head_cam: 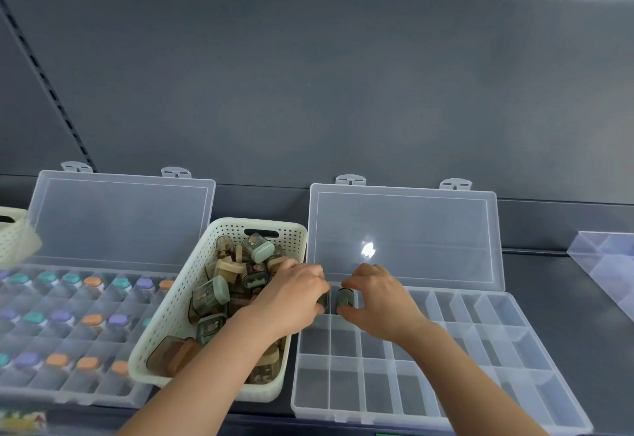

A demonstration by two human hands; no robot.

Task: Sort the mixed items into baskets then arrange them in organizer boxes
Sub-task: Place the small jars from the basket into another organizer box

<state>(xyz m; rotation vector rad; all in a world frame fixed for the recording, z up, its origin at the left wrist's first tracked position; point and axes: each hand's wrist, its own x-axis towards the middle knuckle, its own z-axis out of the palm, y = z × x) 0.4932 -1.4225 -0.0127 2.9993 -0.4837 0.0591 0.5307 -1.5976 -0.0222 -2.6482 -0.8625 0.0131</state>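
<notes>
Pinched one jar in right grip, second jar in left grip, over clear box, with basket just left.

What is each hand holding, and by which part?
The right hand pinches a small dark container end to end, fingers far, thumb near; the left hand grips a second container, mostly hidden, hold unclear.

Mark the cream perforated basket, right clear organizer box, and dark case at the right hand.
Cream perforated basket [169,325], head view, left wall.
Right clear organizer box [504,308], head view, bare compartment.
Dark case [344,300], head view, front face.
</notes>
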